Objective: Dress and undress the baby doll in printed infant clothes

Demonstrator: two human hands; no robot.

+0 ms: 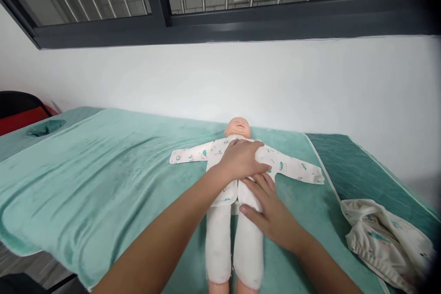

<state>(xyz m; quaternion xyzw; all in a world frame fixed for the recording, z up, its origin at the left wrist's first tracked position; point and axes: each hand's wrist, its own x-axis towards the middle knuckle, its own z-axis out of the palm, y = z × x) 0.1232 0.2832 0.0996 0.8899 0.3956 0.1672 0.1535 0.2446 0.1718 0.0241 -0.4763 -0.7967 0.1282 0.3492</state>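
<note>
Left grip [241,158] of mine lies over the doll's chest, its fingers loosely curved; I cannot tell whether it pinches cloth. Right grip [270,211] is open, thumb well apart from the fingers, and rests on the doll just below the left one. Beneath both hands I see the doll [248,239], lying on its back with the head pointing away from me. It wears a printed white shirt [215,158], whose sleeves are spread to both sides. Under it is a green cover [138,183]. Near the right edge lies a crumpled printed garment [389,239]; behind, a white wall [206,78] meets a dark window frame [213,27].
</note>
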